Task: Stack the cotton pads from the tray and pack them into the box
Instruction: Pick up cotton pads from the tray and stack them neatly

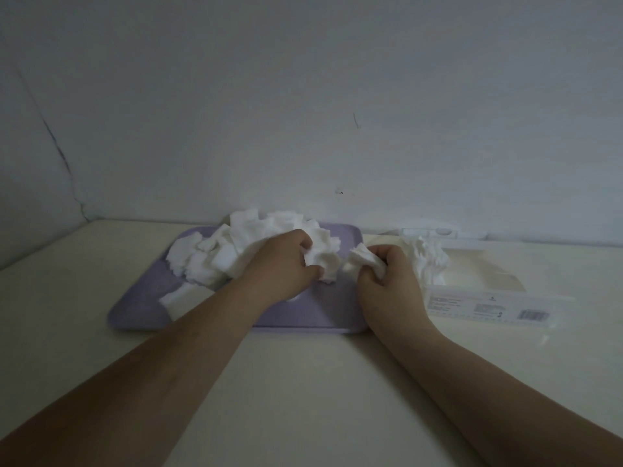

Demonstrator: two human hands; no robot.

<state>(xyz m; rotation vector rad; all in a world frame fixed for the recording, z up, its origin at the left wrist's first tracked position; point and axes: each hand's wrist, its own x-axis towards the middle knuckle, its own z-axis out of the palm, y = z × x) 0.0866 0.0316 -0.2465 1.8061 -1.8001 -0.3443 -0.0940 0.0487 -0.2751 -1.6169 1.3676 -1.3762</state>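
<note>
We see the cotton pads (236, 244) heaped on the lilac tray (141, 311), mostly beyond and left of our left hand (286, 264), whose curled fingers grip a few at the heap's edge. Our right hand (387, 281), just beside it, pinches a small bunch (362, 261). To its right the clear box (488, 301) holds more pads (428, 257) on the table (303, 382).

1. The near table (303, 382) is open between and beside the forearms.
2. Cotton pads (219, 254) crowd the far left of the lilac tray (141, 308); its near strip is bare.
3. The left hand (286, 264) and right hand (387, 278), gripping pads, block the tray's right side.
4. The clear box (488, 305), just right, is open at its right end.
5. The wall (303, 129) closes the far side.
</note>
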